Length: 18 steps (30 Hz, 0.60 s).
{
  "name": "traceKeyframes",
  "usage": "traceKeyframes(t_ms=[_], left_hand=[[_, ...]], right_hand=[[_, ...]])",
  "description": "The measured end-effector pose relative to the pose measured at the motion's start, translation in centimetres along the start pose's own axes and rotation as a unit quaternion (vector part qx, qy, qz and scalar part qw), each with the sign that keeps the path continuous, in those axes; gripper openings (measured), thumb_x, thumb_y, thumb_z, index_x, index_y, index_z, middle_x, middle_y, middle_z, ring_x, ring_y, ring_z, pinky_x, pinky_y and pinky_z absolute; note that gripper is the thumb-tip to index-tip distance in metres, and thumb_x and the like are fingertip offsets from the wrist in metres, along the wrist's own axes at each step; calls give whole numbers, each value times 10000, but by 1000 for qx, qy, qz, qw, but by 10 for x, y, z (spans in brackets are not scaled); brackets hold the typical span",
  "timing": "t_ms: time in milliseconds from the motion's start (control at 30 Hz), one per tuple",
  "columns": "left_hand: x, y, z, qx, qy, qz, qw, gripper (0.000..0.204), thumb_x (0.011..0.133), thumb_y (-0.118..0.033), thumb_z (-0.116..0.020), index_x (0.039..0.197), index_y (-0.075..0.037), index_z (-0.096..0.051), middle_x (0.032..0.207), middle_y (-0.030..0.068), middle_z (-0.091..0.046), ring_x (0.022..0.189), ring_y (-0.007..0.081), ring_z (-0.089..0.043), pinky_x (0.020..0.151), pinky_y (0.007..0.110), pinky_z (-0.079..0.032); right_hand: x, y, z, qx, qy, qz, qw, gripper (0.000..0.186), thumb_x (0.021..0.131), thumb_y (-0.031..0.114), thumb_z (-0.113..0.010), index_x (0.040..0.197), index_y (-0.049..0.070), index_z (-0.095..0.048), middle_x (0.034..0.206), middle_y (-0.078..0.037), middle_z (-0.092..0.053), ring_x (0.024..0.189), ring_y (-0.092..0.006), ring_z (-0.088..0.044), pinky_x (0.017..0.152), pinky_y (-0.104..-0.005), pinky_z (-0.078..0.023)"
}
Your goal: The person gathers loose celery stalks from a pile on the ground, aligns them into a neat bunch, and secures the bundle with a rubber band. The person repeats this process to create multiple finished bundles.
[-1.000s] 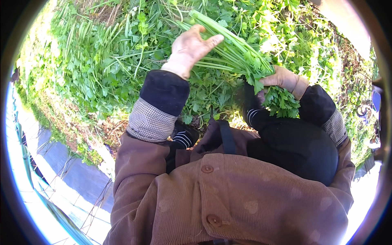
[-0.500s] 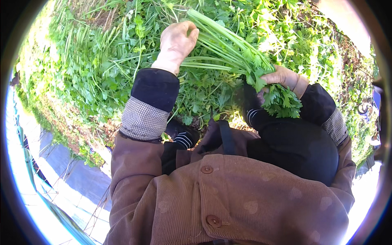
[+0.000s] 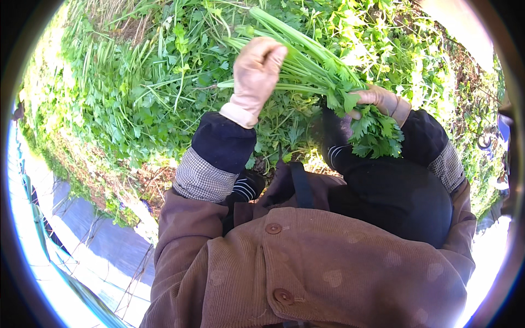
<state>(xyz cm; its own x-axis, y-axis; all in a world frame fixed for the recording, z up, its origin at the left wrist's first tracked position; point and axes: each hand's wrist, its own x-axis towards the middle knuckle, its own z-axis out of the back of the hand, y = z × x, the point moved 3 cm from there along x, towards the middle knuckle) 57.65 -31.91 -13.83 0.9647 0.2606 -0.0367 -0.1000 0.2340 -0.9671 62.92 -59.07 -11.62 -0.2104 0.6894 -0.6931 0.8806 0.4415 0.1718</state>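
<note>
My right hand [image 3: 383,103] grips a long bunch of green leafy stalks [image 3: 306,54] near its leafy end [image 3: 374,134], which hangs down above my right knee; the pale stems slant up and to the left. At the left part of the bunch, my left hand [image 3: 254,76] has its fingers curled closed against the stems; what is inside them, if anything, is hidden.
I am squatting at a dense bed of green leafy plants [image 3: 120,98], with dry straw [image 3: 131,22] at the top. My dark striped shoe [image 3: 247,187] is below my left wrist. Grey sheeting [image 3: 109,229] and thin wires lie beyond the bed at the lower left.
My left hand's fingers have curled in from a looser shape; it went left, then came back right and lower. My right hand and the bunch have barely moved.
</note>
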Motion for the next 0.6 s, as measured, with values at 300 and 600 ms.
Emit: traceKeyframes(t_ms=[300,600], left_hand=[[34,15,62,-499,-161,207,826,292,1065,-271,-482,1012,1,-573,975,193,-683,849,294,-715,787,454,-635],[41,36,166,77,-236,119,961,349,997,-323,-618,1103,0,-537,1046,159,-663,891,217,-669,796,339,-592]], right_hand=[[10,-2,6,-171,1,88,981,380,882,324,-754,1095,31,-642,772,-49,-636,655,-131,-598,591,-273,-503],[22,-21,31,-88,-16,51,995,540,841,107,-804,1318,54,-558,1011,-78,-716,807,-153,-691,628,-293,-574]])
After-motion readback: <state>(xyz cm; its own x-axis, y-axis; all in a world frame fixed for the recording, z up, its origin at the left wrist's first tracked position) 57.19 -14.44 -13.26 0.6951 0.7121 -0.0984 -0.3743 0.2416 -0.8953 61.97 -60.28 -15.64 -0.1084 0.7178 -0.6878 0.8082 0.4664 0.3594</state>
